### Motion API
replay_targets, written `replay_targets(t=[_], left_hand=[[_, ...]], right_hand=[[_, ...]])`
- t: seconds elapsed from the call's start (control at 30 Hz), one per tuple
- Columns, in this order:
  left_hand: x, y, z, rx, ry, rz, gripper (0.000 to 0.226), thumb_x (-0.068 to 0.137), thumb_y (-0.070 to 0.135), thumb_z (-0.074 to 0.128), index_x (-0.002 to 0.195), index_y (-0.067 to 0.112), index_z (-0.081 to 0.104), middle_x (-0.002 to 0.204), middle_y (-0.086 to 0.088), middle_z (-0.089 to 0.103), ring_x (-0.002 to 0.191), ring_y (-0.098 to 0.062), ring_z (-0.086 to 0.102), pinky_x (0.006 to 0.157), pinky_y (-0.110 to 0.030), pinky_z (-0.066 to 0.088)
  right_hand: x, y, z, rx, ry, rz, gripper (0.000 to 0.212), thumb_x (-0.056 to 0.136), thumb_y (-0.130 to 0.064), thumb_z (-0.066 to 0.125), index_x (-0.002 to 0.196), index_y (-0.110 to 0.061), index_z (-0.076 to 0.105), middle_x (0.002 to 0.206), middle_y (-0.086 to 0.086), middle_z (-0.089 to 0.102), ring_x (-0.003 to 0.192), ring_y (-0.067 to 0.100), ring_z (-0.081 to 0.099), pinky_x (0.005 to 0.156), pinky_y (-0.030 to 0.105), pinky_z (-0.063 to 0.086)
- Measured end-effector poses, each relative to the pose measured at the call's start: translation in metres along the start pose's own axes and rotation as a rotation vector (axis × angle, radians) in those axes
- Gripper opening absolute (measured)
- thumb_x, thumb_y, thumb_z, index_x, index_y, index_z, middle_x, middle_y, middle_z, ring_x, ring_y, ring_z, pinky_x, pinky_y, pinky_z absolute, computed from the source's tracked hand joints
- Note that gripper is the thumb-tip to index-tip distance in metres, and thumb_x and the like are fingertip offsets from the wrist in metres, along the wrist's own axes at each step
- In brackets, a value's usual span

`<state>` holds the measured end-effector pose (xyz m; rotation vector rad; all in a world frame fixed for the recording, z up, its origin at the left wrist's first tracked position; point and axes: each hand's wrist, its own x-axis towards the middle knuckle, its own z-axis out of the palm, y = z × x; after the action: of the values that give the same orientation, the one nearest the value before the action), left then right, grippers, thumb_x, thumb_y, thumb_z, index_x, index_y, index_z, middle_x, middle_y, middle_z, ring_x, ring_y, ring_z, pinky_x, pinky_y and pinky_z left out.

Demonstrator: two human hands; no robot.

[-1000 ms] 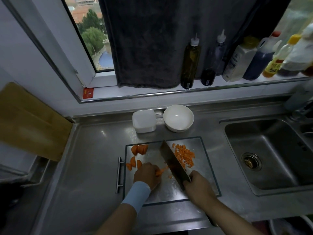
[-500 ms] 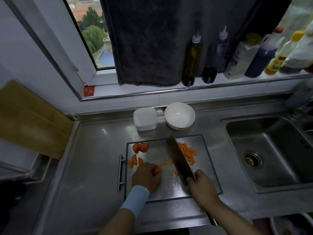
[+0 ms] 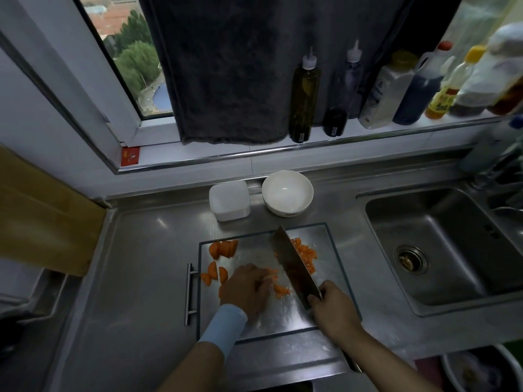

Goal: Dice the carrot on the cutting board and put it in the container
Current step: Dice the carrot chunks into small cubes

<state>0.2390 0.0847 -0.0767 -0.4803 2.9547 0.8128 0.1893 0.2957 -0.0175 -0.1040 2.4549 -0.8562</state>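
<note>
A steel cutting board (image 3: 325, 241) lies on the counter in front of me. My right hand (image 3: 334, 309) grips the handle of a cleaver (image 3: 294, 264) whose blade stands across the middle of the board. My left hand (image 3: 246, 290) has its fingers curled down on carrot pieces (image 3: 280, 288) just left of the blade. A pile of diced carrot (image 3: 307, 254) sits to the right of the blade. Thick carrot slices (image 3: 223, 248) and half-rounds (image 3: 213, 274) lie at the board's left side. A white square container (image 3: 229, 200) stands behind the board.
A white bowl (image 3: 287, 193) sits next to the container. The sink (image 3: 452, 244) is on the right. Several bottles (image 3: 304, 94) line the window ledge under a dark towel (image 3: 240, 66). A wooden board (image 3: 42, 213) leans at the left.
The cleaver has shifted along the board while chopping, and my left hand has drawn back slightly, leaving small cut pieces beside the blade.
</note>
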Motion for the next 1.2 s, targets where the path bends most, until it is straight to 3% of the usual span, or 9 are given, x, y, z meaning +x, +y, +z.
replay_targets(t=[0.07, 0.2, 0.33, 0.47, 0.57, 0.77, 0.93, 1.07, 1.2], left_hand=[[0.010, 0.003, -0.001, -0.021, 0.015, 0.038, 0.029, 0.092, 0.047, 0.049, 0.117, 0.037, 0.062, 0.114, 0.014, 0.054, 0.107, -0.007, 0.047, 0.090, -0.020, 0.039], [0.023, 0.010, 0.000, 0.096, -0.057, 0.275, 0.029, 0.094, 0.039, 0.048, 0.117, 0.033, 0.065, 0.117, 0.010, 0.053, 0.110, -0.011, 0.044, 0.095, -0.024, 0.038], [0.020, 0.009, 0.006, 0.190, -0.027, 0.474, 0.020, 0.085, 0.038, 0.060, 0.094, 0.029, 0.075, 0.104, 0.006, 0.062, 0.099, -0.015, 0.053, 0.088, -0.032, 0.047], [0.009, -0.003, 0.004, 0.151, 0.044, 0.354, 0.020, 0.087, 0.037, 0.059, 0.096, 0.028, 0.075, 0.102, 0.007, 0.064, 0.098, -0.013, 0.053, 0.085, -0.023, 0.043], [0.002, -0.011, -0.001, 0.130, 0.043, 0.288, 0.022, 0.088, 0.037, 0.056, 0.096, 0.030, 0.074, 0.100, 0.010, 0.066, 0.095, -0.010, 0.055, 0.081, -0.024, 0.049], [-0.010, -0.023, -0.004, 0.105, 0.032, 0.226, 0.014, 0.084, 0.024, 0.064, 0.092, 0.028, 0.075, 0.107, 0.010, 0.063, 0.098, -0.010, 0.054, 0.082, -0.019, 0.043], [-0.014, -0.026, -0.012, 0.044, 0.083, 0.173, 0.010, 0.082, 0.028, 0.063, 0.087, 0.028, 0.071, 0.099, 0.013, 0.062, 0.088, -0.005, 0.050, 0.075, -0.014, 0.039], [0.000, -0.009, -0.007, 0.052, 0.033, 0.267, 0.022, 0.088, 0.035, 0.056, 0.105, 0.029, 0.070, 0.110, 0.010, 0.059, 0.103, -0.009, 0.049, 0.089, -0.023, 0.042], [0.015, -0.011, 0.000, 0.055, -0.084, 0.234, 0.029, 0.096, 0.034, 0.047, 0.117, 0.028, 0.066, 0.123, 0.009, 0.054, 0.118, -0.013, 0.041, 0.097, -0.021, 0.034]], right_hand=[[0.001, -0.001, -0.001, -0.007, -0.006, -0.006, 0.010, 0.096, -0.027, 0.057, 0.093, -0.019, 0.052, 0.078, -0.004, 0.058, 0.070, 0.008, 0.055, 0.052, 0.021, 0.032], [0.003, -0.001, -0.004, -0.005, -0.011, -0.019, 0.010, 0.096, -0.027, 0.057, 0.093, -0.019, 0.052, 0.077, -0.003, 0.059, 0.068, 0.009, 0.056, 0.052, 0.022, 0.032], [0.006, 0.000, -0.009, 0.013, -0.010, -0.027, 0.010, 0.096, -0.026, 0.057, 0.098, -0.018, 0.053, 0.080, -0.005, 0.059, 0.071, 0.009, 0.056, 0.054, 0.021, 0.034], [0.010, -0.001, -0.011, 0.030, -0.016, -0.031, 0.010, 0.096, -0.025, 0.056, 0.100, -0.017, 0.053, 0.082, -0.003, 0.060, 0.074, 0.011, 0.058, 0.056, 0.022, 0.037], [0.011, -0.003, -0.010, 0.023, -0.019, -0.049, 0.009, 0.097, -0.026, 0.056, 0.101, -0.019, 0.053, 0.081, -0.007, 0.057, 0.073, 0.008, 0.056, 0.054, 0.019, 0.033], [0.013, -0.010, 0.000, 0.009, -0.039, -0.062, 0.009, 0.096, -0.026, 0.056, 0.103, -0.021, 0.054, 0.086, -0.009, 0.059, 0.079, 0.012, 0.060, 0.054, 0.018, 0.034], [0.014, -0.015, 0.007, 0.003, -0.042, -0.075, 0.009, 0.095, -0.026, 0.056, 0.103, -0.023, 0.053, 0.087, -0.008, 0.060, 0.084, 0.017, 0.062, 0.056, 0.019, 0.034], [0.014, -0.019, 0.010, -0.012, -0.027, -0.049, 0.011, 0.095, -0.028, 0.056, 0.103, -0.022, 0.054, 0.089, -0.004, 0.064, 0.083, 0.018, 0.063, 0.057, 0.023, 0.037], [0.012, -0.024, 0.012, -0.030, -0.004, -0.029, 0.010, 0.094, -0.027, 0.056, 0.102, -0.021, 0.055, 0.085, -0.004, 0.064, 0.080, 0.018, 0.062, 0.059, 0.027, 0.040]])
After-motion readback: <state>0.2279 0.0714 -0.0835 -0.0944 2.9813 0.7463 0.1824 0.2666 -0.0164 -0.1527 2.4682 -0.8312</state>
